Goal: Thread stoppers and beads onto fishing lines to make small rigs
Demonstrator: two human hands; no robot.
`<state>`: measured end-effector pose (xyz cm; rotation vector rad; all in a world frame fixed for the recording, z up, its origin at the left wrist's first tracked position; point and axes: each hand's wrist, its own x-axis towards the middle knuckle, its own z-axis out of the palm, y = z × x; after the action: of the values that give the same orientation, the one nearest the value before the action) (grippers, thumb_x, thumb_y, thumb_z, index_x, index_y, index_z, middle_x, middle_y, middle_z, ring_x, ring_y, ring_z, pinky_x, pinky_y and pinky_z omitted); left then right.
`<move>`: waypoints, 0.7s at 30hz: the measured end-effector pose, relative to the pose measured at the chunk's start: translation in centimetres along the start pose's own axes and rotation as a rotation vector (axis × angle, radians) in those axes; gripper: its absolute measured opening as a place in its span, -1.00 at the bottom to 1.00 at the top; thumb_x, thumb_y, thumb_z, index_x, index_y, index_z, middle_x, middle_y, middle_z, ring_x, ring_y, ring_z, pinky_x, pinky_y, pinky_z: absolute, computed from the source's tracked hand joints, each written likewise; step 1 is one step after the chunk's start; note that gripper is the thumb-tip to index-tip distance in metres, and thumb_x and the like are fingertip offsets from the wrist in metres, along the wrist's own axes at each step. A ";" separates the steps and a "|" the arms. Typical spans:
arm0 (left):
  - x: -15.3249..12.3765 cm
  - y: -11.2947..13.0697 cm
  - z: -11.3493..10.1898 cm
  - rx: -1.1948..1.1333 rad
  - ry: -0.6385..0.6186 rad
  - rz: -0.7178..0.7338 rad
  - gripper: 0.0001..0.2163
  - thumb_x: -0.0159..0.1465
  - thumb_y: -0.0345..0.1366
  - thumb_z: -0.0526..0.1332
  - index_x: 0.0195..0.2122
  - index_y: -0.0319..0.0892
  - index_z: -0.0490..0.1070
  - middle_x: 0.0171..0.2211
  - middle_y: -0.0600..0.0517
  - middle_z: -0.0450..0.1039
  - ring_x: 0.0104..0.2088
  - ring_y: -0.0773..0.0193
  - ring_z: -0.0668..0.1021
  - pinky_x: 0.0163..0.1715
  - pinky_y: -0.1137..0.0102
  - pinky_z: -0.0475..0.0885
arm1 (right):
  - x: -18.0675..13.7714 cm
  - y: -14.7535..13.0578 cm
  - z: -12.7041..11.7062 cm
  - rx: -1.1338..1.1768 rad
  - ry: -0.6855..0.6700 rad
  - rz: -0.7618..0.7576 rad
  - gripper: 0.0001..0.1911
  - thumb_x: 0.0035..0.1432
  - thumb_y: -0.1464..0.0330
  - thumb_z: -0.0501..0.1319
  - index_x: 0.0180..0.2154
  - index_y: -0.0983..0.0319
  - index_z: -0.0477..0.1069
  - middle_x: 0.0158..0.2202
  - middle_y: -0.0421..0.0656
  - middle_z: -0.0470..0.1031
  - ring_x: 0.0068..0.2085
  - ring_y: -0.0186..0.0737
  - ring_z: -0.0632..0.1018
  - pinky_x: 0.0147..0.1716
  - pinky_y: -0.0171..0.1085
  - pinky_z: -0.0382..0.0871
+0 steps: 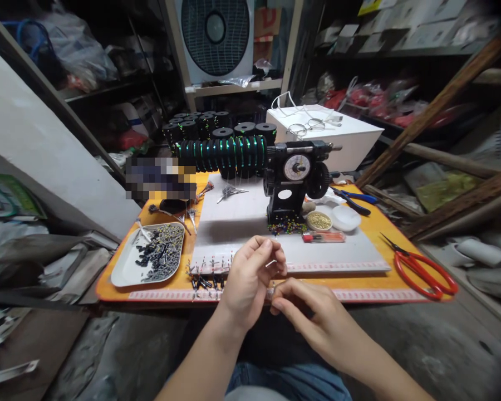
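My left hand [253, 281] is raised over the table's front edge, thumb and fingertips pressed together in a pinch. Just right of it and lower, my right hand [313, 314] is pinched too, its fingertips close to the left palm. Anything between the fingers is too small to make out. Left of my left hand, several small black pieces with wire ends and red tips [209, 281] lie in a row along the edge. A white tray [120, 274] of small black and grey parts stands farther left. Behind my hands is a black hand-cranked winder [290, 184] with a round dial.
Black foam spools [227, 153] stand behind the white board [234, 223]. Right of the winder are a dish of gold beads [319, 221], a white lid [345, 218], a red lighter [323, 238] and blue-handled pliers [354, 197]. Red-handled scissors [426, 273] lie at the right corner.
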<state>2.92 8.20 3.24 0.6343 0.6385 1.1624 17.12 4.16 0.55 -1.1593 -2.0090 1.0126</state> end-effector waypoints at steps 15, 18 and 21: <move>-0.4 -0.2 -0.3 -0.042 -0.025 0.029 -0.81 0.26 -0.26 0.24 -0.41 -0.20 0.29 -0.56 0.15 0.38 -0.65 0.48 0.41 -0.60 0.56 0.22 | 8.1 -2.6 -6.4 0.937 -0.122 0.193 -0.62 0.25 0.13 0.15 -0.06 0.25 0.42 -0.62 -0.24 0.47 -0.80 -0.53 0.15 -0.83 -0.51 -0.08; -0.8 -0.7 -0.3 -0.035 -0.024 0.034 -0.80 0.25 -0.24 0.25 -0.43 -0.19 0.27 -0.60 0.17 0.38 -0.67 0.47 0.43 -0.63 0.58 0.24 | 10.1 -3.2 -5.9 1.094 -0.238 0.252 -0.66 0.22 0.15 0.15 -0.46 0.26 0.33 -0.68 -0.24 0.43 -0.84 -0.54 0.17 -0.88 -0.54 -0.08; -1.5 -1.4 -0.3 -0.037 -0.056 0.003 -0.76 0.23 -0.26 0.26 -0.49 -0.21 0.25 -0.64 0.15 0.37 -0.70 0.44 0.47 -0.64 0.58 0.29 | 10.8 -3.2 -5.4 1.147 -0.133 0.228 -0.56 0.20 0.19 0.15 -0.61 0.20 0.05 -0.77 -0.36 0.25 -0.85 -0.59 0.06 -0.89 -0.58 -0.10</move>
<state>3.20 6.41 2.21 0.6350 0.5676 1.1526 15.27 14.46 7.36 -0.6536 -1.0005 1.9926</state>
